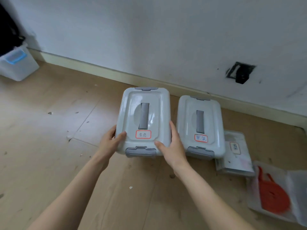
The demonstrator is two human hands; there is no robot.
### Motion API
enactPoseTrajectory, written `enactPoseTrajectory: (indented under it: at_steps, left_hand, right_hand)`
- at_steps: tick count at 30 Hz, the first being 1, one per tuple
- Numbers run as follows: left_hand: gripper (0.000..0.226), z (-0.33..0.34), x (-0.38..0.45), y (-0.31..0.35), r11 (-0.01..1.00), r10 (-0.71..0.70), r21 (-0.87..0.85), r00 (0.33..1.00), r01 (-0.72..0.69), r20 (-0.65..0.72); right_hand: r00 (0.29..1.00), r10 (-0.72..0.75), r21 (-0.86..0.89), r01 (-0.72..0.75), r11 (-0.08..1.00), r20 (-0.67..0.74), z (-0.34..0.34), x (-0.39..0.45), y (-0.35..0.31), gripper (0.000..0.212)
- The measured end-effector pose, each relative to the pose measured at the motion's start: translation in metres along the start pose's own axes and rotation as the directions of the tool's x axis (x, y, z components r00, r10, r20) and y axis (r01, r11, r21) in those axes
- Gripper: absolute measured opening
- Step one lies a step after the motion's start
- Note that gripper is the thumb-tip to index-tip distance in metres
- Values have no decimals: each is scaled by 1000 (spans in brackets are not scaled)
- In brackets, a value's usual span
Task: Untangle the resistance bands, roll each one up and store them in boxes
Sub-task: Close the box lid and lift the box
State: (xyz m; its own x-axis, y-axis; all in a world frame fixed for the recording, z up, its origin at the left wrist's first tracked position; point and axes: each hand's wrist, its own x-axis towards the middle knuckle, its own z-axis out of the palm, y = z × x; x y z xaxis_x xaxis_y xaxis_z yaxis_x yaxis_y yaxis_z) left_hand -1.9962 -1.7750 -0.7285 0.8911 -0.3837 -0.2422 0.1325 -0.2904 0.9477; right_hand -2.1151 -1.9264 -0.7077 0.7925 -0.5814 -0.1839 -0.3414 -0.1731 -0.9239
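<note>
Pale wooden floor [49,163] along a white wall serves as the workspace. A lidded pale-grey plastic box [143,121] is gripped at its near corners by the left hand [110,141] and right hand [173,146], apparently for carrying. Just right, a matching second box [200,125] rests; an orange resistance band [272,195] lies at the near right.

The two lidded boxes, the held box [144,120] and the second box [200,125], were pale grey-white with darker grey handles and latches; each bore a white label outlined in red. An orange band [272,196] lay in an open translucent box [297,193]. The floor [41,130] was light wood, the wall [149,39] white
</note>
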Motion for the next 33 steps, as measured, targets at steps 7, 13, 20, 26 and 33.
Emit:
enactPoseTrajectory:
  at_steps: [7, 13, 20, 26, 33]
  left_hand:
    - [26, 46, -9, 97, 966, 249, -100, 964, -240, 93]
    - [27, 129, -32, 99, 970, 244, -70, 931, -234, 270]
    - [60, 145, -54, 57, 937, -143, -273, 951, 219, 274]
    - [52, 170, -81, 20, 926, -167, -254, 906, 280, 388]
    - [79, 193, -26, 27, 941, -82, -287, 945, 178, 316]
  right_hand:
    - [968, -160, 45, 172, 984, -191, -89, -7, -54, 75]
    - [949, -30, 60, 52, 997, -312, -158, -14, -18, 65]
    - [918, 253, 363, -133, 922, -306, -158, -33, 27, 85]
    - [929, 366, 605, -263, 752, -52, -130, -47, 64, 89]
    - [959, 282, 632, -201, 749, -30, -115, 11, 62, 72]
